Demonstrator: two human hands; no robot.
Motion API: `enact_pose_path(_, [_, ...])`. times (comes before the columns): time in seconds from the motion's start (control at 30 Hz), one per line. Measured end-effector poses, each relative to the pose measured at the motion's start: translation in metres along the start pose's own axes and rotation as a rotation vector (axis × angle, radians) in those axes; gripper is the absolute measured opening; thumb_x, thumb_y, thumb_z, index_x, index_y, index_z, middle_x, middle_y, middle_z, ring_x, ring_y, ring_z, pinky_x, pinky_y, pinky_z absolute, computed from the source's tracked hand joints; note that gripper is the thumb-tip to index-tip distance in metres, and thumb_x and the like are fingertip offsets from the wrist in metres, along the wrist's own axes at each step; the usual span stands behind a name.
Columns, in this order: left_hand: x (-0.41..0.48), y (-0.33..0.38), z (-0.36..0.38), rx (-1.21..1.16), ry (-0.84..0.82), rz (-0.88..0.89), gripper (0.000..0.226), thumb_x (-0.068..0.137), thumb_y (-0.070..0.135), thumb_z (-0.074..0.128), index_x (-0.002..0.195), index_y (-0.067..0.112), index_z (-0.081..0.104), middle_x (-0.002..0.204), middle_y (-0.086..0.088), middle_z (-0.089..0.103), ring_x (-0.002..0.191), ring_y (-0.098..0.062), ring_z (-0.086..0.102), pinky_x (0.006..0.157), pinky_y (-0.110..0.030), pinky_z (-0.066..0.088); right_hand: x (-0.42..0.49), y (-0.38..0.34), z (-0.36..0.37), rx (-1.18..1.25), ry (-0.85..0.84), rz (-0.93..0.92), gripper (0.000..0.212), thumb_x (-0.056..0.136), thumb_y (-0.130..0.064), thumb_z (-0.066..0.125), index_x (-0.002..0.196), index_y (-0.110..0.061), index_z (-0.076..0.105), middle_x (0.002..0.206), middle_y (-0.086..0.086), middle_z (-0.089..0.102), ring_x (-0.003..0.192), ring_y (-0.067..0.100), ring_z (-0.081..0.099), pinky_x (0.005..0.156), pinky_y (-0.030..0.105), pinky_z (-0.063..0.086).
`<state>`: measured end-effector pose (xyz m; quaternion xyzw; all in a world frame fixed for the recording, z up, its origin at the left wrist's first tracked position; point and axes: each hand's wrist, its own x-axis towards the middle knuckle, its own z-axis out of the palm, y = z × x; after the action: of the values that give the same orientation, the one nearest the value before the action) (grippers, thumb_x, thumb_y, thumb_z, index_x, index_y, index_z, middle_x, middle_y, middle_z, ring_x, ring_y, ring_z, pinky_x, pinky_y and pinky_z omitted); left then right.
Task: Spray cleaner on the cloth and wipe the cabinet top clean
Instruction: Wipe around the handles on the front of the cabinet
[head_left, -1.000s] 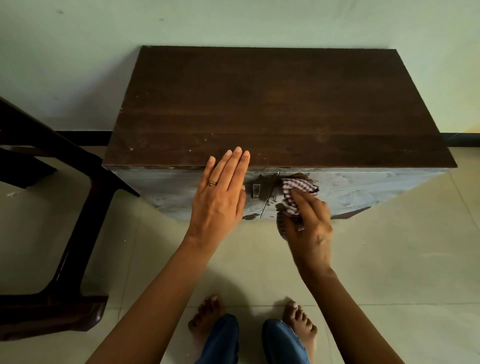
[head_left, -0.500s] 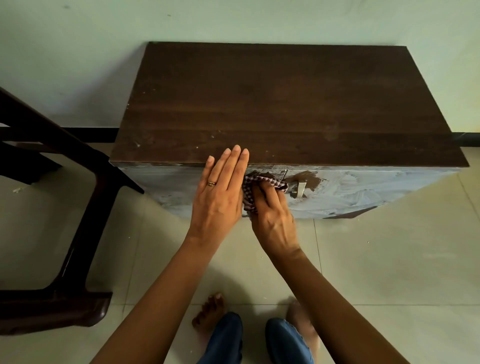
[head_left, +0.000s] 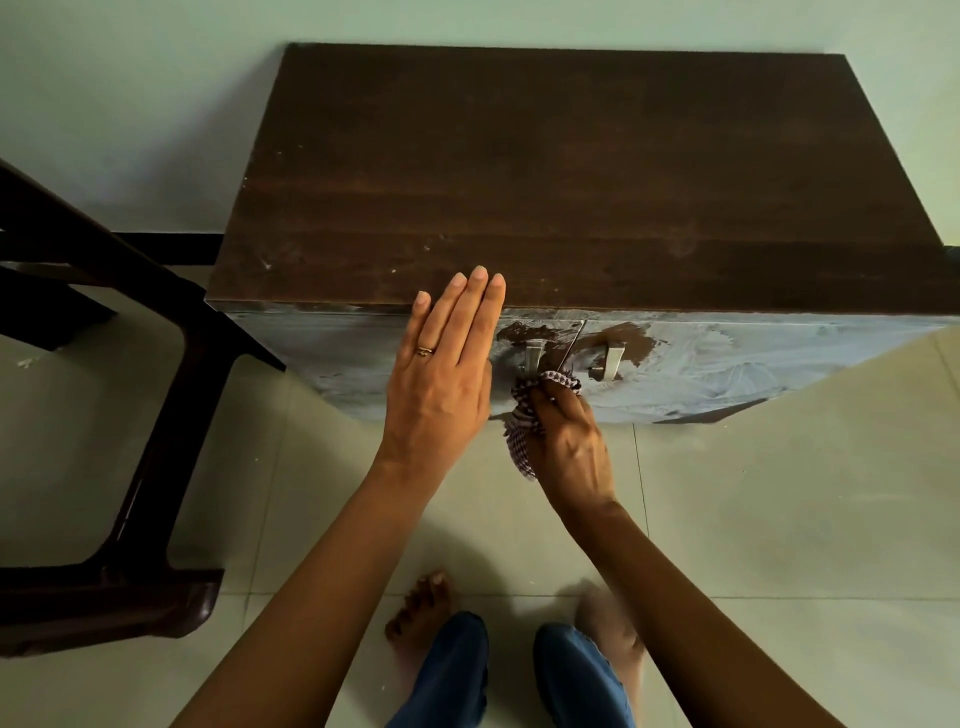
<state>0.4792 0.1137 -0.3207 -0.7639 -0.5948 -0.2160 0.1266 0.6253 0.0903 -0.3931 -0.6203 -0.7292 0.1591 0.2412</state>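
Against a pale wall, a low cabinet with a dark brown wooden top (head_left: 571, 182) stands on a tiled floor (head_left: 779, 519), seen from above by the person cleaning it. The left hand (head_left: 441, 384), wearing a ring, lies flat with straight fingers against the upper edge of the cabinet's front panel (head_left: 753, 369), holding nothing. The right hand (head_left: 569, 447) is clenched round a crumpled purple-and-white checked cloth (head_left: 521, 428), pressing it to the front panel just below the left of two small metal handles (head_left: 534, 353). The front is smeared with whitish cleaner, rubbed back to brown only around the handles. The top looks dry, with pale specks near its front edge, so wiping it appears largely undone. No spray bottle is visible. A dark brown chair (head_left: 156, 415) stands to the left
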Motion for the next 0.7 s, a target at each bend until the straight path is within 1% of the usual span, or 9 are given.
enact_pose_path(0.07, [0.000, 0.001, 0.000, 0.004, 0.002, -0.012, 0.056, 0.092, 0.012, 0.046, 0.146, 0.010, 0.032, 0.151, -0.006, 0.034, 0.141, -0.020, 0.029, 0.118, -0.041, 0.020, -0.003, -0.004, 0.000, 0.018, -0.004, -0.023, 0.043, 0.074, -0.004, 0.064, 0.117, 0.003, 0.061, 0.117, 0.022, 0.061, 0.098, 0.044, 0.060, 0.069, 0.049, 0.058])
enact_pose_path(0.2, [0.001, 0.001, -0.003, -0.001, -0.011, -0.001, 0.055, 0.093, 0.011, 0.045, 0.146, 0.010, 0.031, 0.152, -0.006, 0.033, 0.141, -0.020, 0.028, 0.118, -0.040, 0.019, 0.005, -0.008, 0.007, 0.034, -0.037, 0.015, 0.040, 0.077, -0.001, 0.065, 0.116, 0.002, 0.062, 0.119, 0.022, 0.060, 0.098, 0.044, 0.059, 0.068, 0.051, 0.058])
enact_pose_path(0.33, [0.001, -0.001, -0.006, -0.009, -0.035, 0.007, 0.057, 0.092, 0.010, 0.046, 0.146, 0.010, 0.030, 0.152, -0.006, 0.033, 0.142, -0.020, 0.027, 0.118, -0.040, 0.018, 0.007, -0.012, 0.002, 0.018, -0.063, 0.049, 0.039, 0.082, -0.004, 0.064, 0.121, -0.002, 0.060, 0.125, 0.019, 0.057, 0.104, 0.042, 0.056, 0.071, 0.051, 0.057])
enact_pose_path(0.47, [0.003, -0.003, -0.009, -0.023, -0.051, 0.015, 0.056, 0.091, 0.010, 0.046, 0.146, 0.009, 0.032, 0.151, -0.007, 0.034, 0.141, -0.021, 0.030, 0.117, -0.041, 0.022, -0.003, -0.017, -0.013, 0.041, -0.020, -0.006, 0.047, 0.076, -0.005, 0.061, 0.122, 0.001, 0.059, 0.123, 0.021, 0.059, 0.102, 0.044, 0.058, 0.070, 0.051, 0.058])
enact_pose_path(0.53, [0.004, -0.004, -0.012, -0.033, -0.067, 0.022, 0.056, 0.091, 0.010, 0.046, 0.145, 0.008, 0.033, 0.151, -0.008, 0.035, 0.140, -0.021, 0.031, 0.116, -0.041, 0.024, -0.008, -0.023, -0.023, 0.051, 0.021, -0.027, 0.052, 0.072, -0.008, 0.053, 0.123, 0.002, 0.058, 0.121, 0.021, 0.061, 0.100, 0.043, 0.059, 0.074, 0.049, 0.058])
enact_pose_path(0.63, [0.004, -0.004, -0.015, -0.039, -0.098, 0.027, 0.055, 0.092, 0.011, 0.043, 0.146, 0.009, 0.032, 0.152, -0.007, 0.033, 0.141, -0.020, 0.030, 0.117, -0.040, 0.023, -0.005, -0.035, -0.038, 0.045, 0.089, -0.062, 0.054, 0.077, -0.016, 0.041, 0.125, 0.003, 0.056, 0.123, 0.021, 0.060, 0.104, 0.040, 0.059, 0.088, 0.042, 0.051])
enact_pose_path(0.7, [0.005, -0.005, -0.016, -0.049, -0.113, 0.029, 0.055, 0.092, 0.011, 0.043, 0.146, 0.008, 0.032, 0.152, -0.007, 0.033, 0.141, -0.020, 0.029, 0.117, -0.039, 0.022, 0.005, -0.041, -0.044, 0.031, 0.103, -0.105, 0.056, 0.078, -0.018, 0.037, 0.125, 0.004, 0.055, 0.123, 0.021, 0.059, 0.105, 0.039, 0.058, 0.092, 0.040, 0.049])
